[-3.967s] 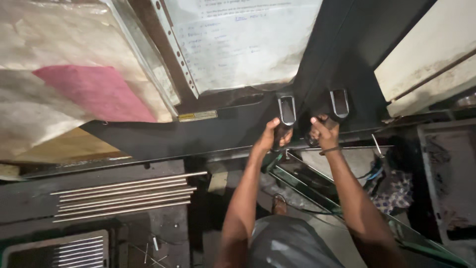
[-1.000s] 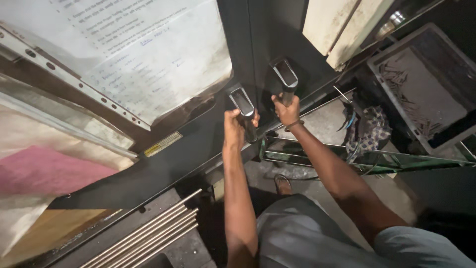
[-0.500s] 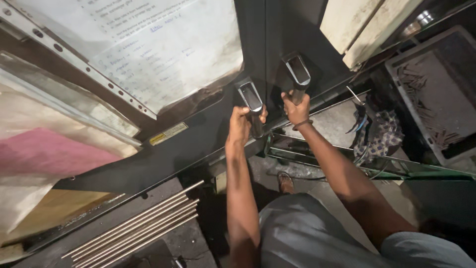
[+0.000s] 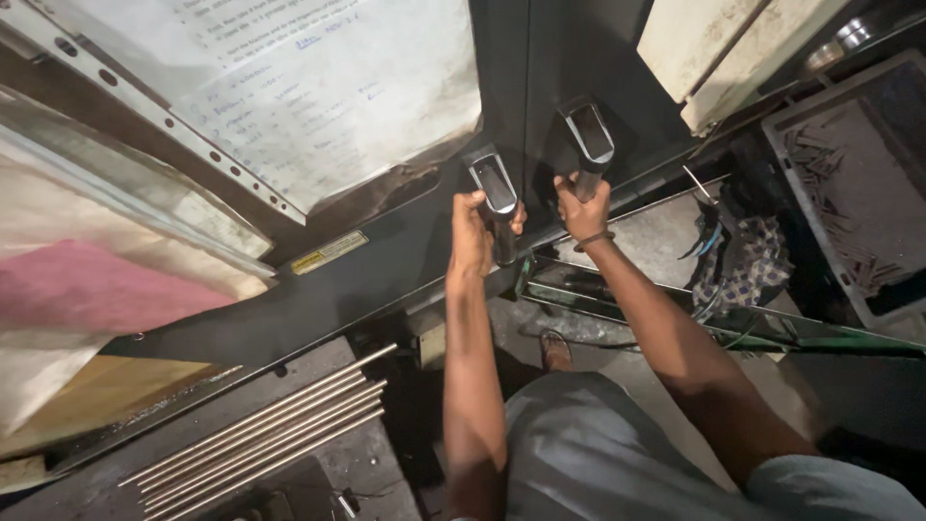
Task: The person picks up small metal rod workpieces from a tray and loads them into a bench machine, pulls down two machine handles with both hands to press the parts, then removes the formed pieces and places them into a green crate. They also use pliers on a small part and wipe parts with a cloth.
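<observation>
Single head-worn view, directed steeply downward along both outstretched forearms; the left hand (image 4: 473, 236) and right hand (image 4: 583, 207) are seen at arm's length, near frame centre, against a dark machine panel (image 4: 386, 280).

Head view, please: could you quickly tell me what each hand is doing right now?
Left hand: closed around the left black handle.
Right hand: closed around the right black handle.

Metal rods (image 4: 260, 425), paper sheet (image 4: 318, 96), patterned cloth (image 4: 743, 270)
</observation>
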Available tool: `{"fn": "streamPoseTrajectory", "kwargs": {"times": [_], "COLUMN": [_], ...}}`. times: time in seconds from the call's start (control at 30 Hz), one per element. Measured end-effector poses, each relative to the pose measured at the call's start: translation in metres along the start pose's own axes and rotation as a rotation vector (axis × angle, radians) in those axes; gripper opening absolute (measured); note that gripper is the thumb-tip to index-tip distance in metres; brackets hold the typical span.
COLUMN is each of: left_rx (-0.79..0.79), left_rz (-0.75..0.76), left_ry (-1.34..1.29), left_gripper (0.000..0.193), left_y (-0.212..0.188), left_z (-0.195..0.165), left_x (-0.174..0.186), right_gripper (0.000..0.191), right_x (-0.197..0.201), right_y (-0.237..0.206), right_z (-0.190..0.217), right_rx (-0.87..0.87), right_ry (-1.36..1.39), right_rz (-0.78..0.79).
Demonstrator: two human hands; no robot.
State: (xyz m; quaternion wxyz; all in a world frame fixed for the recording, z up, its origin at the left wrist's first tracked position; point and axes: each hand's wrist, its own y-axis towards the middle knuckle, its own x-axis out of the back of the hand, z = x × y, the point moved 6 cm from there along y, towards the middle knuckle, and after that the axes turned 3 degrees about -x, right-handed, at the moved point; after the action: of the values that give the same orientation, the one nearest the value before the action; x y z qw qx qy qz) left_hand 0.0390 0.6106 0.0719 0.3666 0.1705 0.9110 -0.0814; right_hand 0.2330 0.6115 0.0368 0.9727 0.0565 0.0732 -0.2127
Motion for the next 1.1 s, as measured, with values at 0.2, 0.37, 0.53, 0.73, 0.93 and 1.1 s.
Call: {"fn": "streamPoseTrajectory", "kwargs": {"times": [0.2,0.37,0.53,0.73,0.93,1.1], "left_rx": [-0.016,-0.006,-0.03,-0.039,-0.063,-0.073], "left_rz": [0.04,0.029,0.083,0.09,0.089,0.004], "left_ry": [0.033,0.057,0.052,0.073,0.045,0.054], "left_gripper": [0.05,0.047,0.045,0.045,0.052,0.051], "left_y": [-0.002,-0.004,-0.003,-0.003,-0.004,-0.003], "left_z": [-0.003,-0.002,0.001,0.007,0.013,0.016], "left_x": [-0.002,0.0,0.002,0.011,0.013,0.015], "right_gripper": [0.025,0.025,0.023,0.023,0.024,0.025], "right_x": [-0.002,0.0,0.001,0.003,0.003,0.003], "right_y": [0.0,0.001,0.003,0.005,0.004,0.004], "right_z": [0.0,-0.004,-0.01,-0.014,-0.012,-0.015], "right_rx": [-0.01,-0.018,0.0,-0.006,0.024,-0.016], "right_ry": [0.03,0.046,0.102,0.073,0.043,0.069], "right_rz": [0.005,-0.007,0.026,0.029,0.007,0.014]}}
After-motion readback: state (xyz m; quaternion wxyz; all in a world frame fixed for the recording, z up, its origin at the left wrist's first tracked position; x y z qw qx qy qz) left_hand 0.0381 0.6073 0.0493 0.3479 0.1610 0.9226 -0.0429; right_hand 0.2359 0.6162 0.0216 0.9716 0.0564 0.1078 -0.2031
